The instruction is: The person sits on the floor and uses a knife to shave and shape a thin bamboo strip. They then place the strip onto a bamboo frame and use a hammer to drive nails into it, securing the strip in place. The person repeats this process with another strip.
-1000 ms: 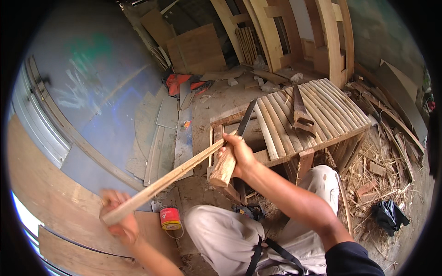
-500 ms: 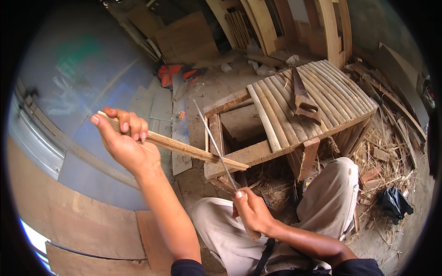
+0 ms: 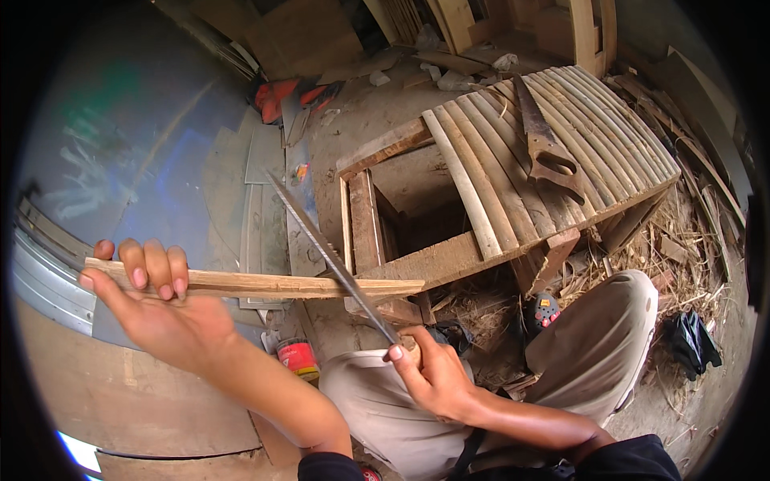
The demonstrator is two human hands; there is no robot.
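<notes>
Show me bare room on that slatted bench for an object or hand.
Slats right of the handsaw lie bare. Reaching through looks possible between the pale end slat and the brown crosspiece. Crowded: the left end of the near rail, overlapped in view by the held wood strip.

Wooden bench (image 3: 445, 260), partly covered with slats (image 3: 484, 172); handsaw (image 3: 539, 128) lying across slats. Floor (image 3: 361, 108): wood scraps (image 3: 672, 247), black bag (image 3: 690, 343).

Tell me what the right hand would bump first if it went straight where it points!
Probably the wooden strip in the left hand: the right hand points up-left along the blade, which crosses it in the picture. Depth is unclear, so it might miss.
</notes>
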